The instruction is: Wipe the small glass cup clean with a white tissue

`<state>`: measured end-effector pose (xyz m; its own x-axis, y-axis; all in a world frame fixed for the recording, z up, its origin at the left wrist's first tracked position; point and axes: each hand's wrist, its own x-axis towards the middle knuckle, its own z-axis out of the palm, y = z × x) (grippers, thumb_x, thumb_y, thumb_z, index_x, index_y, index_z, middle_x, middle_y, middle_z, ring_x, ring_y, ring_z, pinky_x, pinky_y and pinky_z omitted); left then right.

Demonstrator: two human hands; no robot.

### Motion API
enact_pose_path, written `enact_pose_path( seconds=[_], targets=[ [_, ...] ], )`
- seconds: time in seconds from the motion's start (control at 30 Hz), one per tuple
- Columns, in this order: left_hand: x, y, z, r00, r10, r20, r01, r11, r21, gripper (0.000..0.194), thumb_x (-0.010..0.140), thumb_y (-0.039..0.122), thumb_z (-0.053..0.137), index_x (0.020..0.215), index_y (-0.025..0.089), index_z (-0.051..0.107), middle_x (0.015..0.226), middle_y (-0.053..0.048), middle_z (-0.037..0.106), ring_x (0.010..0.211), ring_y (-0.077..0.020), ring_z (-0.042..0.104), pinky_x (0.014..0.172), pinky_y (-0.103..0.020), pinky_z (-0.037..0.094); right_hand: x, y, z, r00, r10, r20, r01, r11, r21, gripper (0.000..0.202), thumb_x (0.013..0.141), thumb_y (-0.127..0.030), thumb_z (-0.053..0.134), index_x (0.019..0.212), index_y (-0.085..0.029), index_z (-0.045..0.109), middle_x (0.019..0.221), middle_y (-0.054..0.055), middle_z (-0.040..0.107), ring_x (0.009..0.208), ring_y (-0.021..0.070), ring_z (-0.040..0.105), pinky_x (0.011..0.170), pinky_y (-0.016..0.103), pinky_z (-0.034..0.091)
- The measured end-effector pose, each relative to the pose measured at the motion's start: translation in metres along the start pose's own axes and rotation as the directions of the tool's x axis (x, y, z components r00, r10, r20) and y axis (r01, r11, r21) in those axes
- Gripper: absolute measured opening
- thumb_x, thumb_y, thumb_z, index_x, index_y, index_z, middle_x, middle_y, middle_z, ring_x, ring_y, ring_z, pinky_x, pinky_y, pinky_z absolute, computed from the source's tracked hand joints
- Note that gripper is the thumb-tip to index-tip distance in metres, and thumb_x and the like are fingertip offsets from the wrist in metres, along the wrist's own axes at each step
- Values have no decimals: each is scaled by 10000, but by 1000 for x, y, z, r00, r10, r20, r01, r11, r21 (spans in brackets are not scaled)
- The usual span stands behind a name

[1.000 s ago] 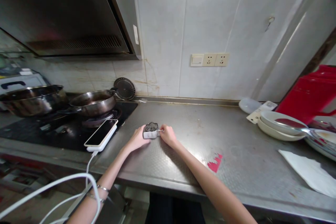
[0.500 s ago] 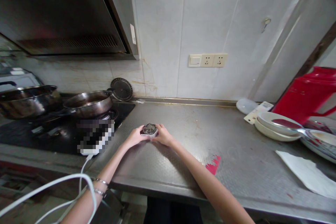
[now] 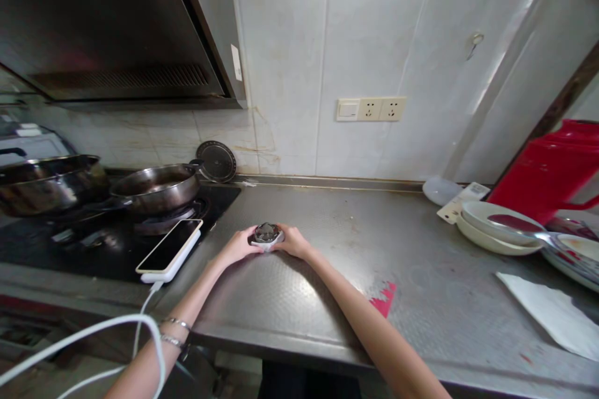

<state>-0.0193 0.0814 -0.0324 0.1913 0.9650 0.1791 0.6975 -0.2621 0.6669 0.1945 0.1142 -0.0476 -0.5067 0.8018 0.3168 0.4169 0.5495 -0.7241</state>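
Observation:
Between my two hands, on the metal counter, is a small round object (image 3: 266, 234) with a dark, faceted, glassy-looking top and a pale lower rim. I cannot make out its exact kind. My left hand (image 3: 241, 245) curves around its left side, fingers bent against it. On the opposite side my right hand (image 3: 291, 241) wraps it in the same way. The thumbs meet the near edge, partly covering the pale rim.
Left stands a black cooktop (image 3: 28, 243) with a steel pan (image 3: 156, 190) and a larger pot (image 3: 51, 186). A phone (image 3: 173, 246) on a white power bank, with a cable (image 3: 112, 321), lies at its edge. Right are stacked bowls (image 3: 500, 234), a red thermos (image 3: 545, 168) and white paper (image 3: 547, 312).
Both hands stay around the small object, which looks barely shifted. The whole view has moved very slightly.

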Motion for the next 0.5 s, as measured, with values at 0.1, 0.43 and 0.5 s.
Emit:
enact_pose_path(
  seconds=[0.1,0.43,0.5],
  targets=[
    [1,-1,2,1000,27,16,-27,999,-20,697,548,310,776,1207,185,586,1161,-65,673,1069,-263,622,927,-308,459,0,0,-1,999,-32,9,32,999,6,678,592,-383,807,1205,-190,590,1054,68,698,906,224,647,774,284,475],
    [5,18,14,997,66,49,-61,994,-92,611,568,291,769,1153,195,622,1115,-39,695,1026,-243,641,912,-304,468,-18,-2,-26,1000,-23,-14,23,1000,-11,616,600,-375,795,1160,-178,631,964,54,713,791,197,640,699,264,462],
    [10,31,22,996,77,46,-73,994,-84,608,567,297,774,1148,197,626,1118,-43,694,1033,-244,639,909,-298,469,-27,1,-41,999,-15,-41,14,1000,-18,619,602,-376,790,1167,-178,629,958,51,712,782,192,634,694,266,463]
  ],
)
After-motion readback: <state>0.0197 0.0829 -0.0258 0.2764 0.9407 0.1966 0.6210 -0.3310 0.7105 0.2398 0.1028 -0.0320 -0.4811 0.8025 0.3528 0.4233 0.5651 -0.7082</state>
